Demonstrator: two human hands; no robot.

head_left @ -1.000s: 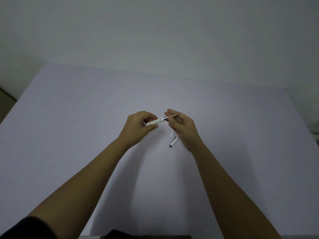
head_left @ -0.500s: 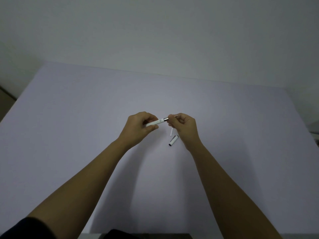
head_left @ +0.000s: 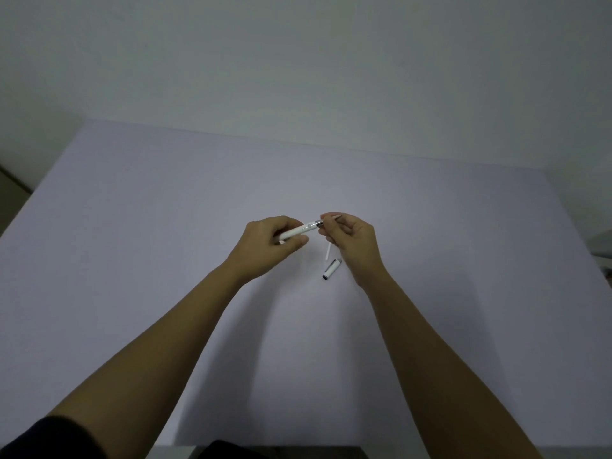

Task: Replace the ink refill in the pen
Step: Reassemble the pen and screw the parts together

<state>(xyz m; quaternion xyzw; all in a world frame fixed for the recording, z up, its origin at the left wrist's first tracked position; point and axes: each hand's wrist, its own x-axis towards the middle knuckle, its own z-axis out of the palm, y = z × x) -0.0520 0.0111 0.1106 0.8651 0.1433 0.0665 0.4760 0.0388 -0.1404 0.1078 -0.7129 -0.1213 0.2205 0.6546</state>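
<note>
A white pen barrel [head_left: 299,230] with a silver ring at its right end is held above the table by my left hand [head_left: 268,245]. My right hand [head_left: 352,240] pinches the thin metal tip section [head_left: 334,218] that sticks out of the barrel's right end. On the table below lie a thin white refill [head_left: 328,252], partly hidden by my right hand, and a short white pen cap piece [head_left: 331,269] with a dark open end.
The pale lavender table [head_left: 165,260] spreads wide on all sides. Its far edge meets a plain wall. A dark edge of something shows at the far right, by the table's side.
My right hand's fingers closed on the pen's tip section, then shifted slightly along it. The barrel and my left hand stayed almost still. The refill and cap piece did not move.
</note>
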